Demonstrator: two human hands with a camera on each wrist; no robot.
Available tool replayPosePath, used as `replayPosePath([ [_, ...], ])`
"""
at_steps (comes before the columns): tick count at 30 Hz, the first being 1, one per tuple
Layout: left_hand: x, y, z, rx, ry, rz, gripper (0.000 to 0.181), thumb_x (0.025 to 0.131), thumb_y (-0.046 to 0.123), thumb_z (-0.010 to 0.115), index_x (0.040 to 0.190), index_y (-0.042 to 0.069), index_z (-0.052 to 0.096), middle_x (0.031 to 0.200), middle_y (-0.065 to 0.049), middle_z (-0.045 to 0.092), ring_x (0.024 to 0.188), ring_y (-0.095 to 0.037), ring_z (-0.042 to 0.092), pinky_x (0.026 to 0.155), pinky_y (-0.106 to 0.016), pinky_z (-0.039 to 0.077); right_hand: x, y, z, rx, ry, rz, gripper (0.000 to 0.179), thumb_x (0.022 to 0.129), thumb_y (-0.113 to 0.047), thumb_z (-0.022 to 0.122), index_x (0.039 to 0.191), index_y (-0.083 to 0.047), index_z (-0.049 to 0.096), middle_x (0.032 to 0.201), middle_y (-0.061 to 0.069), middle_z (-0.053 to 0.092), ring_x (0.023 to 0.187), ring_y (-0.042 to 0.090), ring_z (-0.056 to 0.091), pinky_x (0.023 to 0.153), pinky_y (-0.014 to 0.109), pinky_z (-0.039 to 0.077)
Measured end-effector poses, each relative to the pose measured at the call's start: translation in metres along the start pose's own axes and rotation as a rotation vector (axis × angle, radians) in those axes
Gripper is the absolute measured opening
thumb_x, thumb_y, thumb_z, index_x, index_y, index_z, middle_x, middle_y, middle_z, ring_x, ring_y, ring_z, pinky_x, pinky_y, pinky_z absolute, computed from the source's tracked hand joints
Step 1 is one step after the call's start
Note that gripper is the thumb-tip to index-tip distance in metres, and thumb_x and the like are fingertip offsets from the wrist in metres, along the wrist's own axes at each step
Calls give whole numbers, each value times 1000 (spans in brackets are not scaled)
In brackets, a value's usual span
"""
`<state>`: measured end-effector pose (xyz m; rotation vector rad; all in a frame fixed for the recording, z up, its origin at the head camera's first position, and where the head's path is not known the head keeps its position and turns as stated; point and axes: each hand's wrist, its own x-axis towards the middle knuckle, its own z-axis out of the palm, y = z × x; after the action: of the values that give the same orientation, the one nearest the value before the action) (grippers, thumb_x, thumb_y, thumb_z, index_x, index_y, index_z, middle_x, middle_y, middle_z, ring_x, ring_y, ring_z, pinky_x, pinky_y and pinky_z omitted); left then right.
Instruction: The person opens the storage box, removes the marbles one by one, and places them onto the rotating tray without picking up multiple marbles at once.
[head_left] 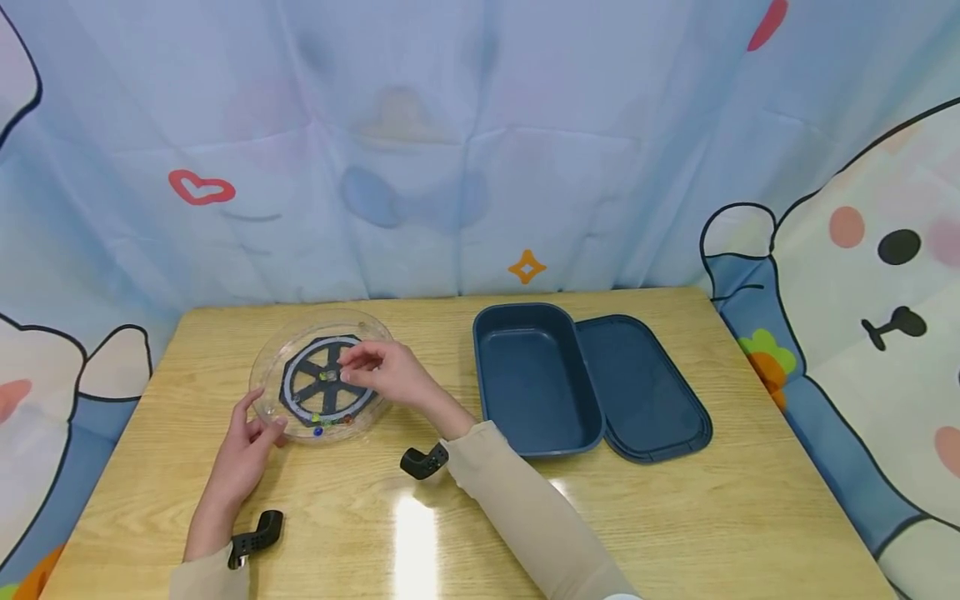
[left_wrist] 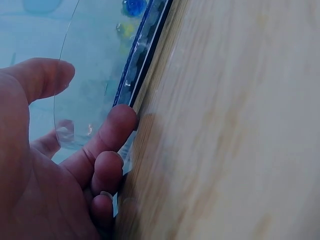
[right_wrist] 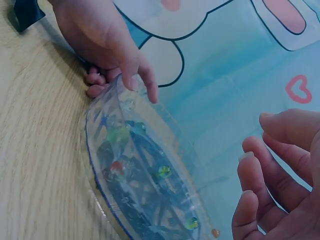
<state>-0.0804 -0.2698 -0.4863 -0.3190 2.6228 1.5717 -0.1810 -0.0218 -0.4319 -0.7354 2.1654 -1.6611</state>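
Note:
A clear round dish [head_left: 264, 367] sits on the table at the left, with a dark spoked wheel pattern [head_left: 306, 387] at its bottom. Several marbles lie in it, among them a blue marble [head_left: 318, 432], a red marble [head_left: 347, 419] and a yellow-green one near the centre. My left hand [head_left: 243, 437] grips the dish's near left edge; the left wrist view shows its fingers around the clear wall. Over the dish's right half hovers my right hand [head_left: 386, 372], fingers loosely bent. In the right wrist view, nothing shows between its thumb and fingers.
Right of the middle stands a deep blue rectangular box [head_left: 528, 375] without its lid. Its flat blue lid [head_left: 652, 392] lies against the box's right side. A patterned curtain [head_left: 450, 167] hangs behind the wooden table [head_left: 480, 533]. Each wrist wears a black camera mount.

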Motion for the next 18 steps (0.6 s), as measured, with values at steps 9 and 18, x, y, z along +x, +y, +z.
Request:
replayPosePath([
  [9, 3, 2, 0, 9, -7, 13, 69, 105, 31, 51, 159, 13, 11, 83, -8, 62, 55, -15, 34, 59, -34, 30, -9, 11, -15, -2, 28, 23, 24, 96, -20, 69, 116, -7, 71, 102, -2, 66, 89, 15, 59, 77, 29, 48],
  [18, -1, 4, -14, 164, -53, -1, 73, 106, 45, 42, 161, 13, 6, 103, -14, 69, 106, -35, 56, 89, -48, 38, -22, 9, -27, -23, 24, 18, 26, 97, -23, 68, 117, -7, 71, 101, -1, 66, 92, 21, 60, 73, 32, 48],
])
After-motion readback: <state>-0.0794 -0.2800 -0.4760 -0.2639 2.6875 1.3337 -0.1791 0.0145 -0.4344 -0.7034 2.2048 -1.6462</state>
